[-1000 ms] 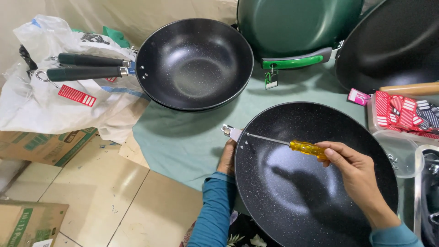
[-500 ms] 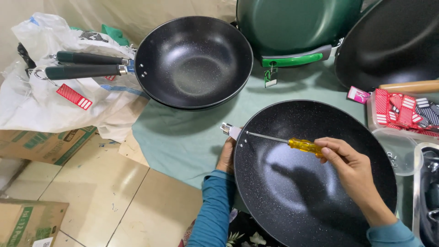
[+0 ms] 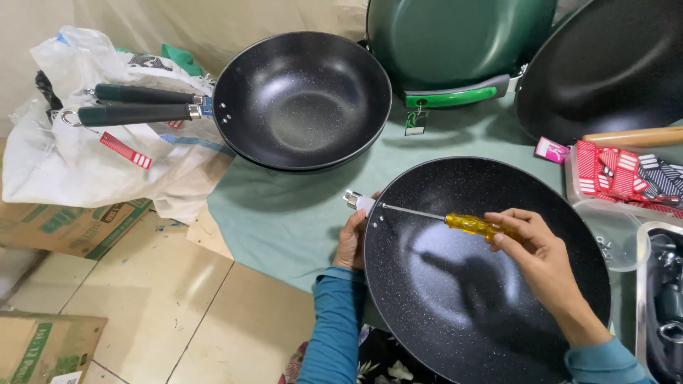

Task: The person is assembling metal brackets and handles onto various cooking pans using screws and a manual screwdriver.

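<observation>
A black speckled wok point(image 3: 469, 284) without a handle lies before me on a green cloth point(image 3: 284, 206). My right hand point(image 3: 544, 259) grips a screwdriver with a yellow handle point(image 3: 473, 225); its metal shaft reaches across the wok's inside to the left rim. My left hand point(image 3: 352, 238) holds the wok's outer left edge, by a short metal handle bracket point(image 3: 353, 200) that sticks out from the rim.
Two stacked black woks point(image 3: 299, 96) with dark handles point(image 3: 135, 112) rest on white plastic bags point(image 3: 78, 149). A green pan point(image 3: 455, 43) and another black wok point(image 3: 612, 64) stand behind. Red patterned packets point(image 3: 626, 171), clear tubs point(image 3: 615, 231) and cardboard boxes point(image 3: 64, 224) surround.
None beyond a slight shift of the view; both hands stay on the wok and screwdriver.
</observation>
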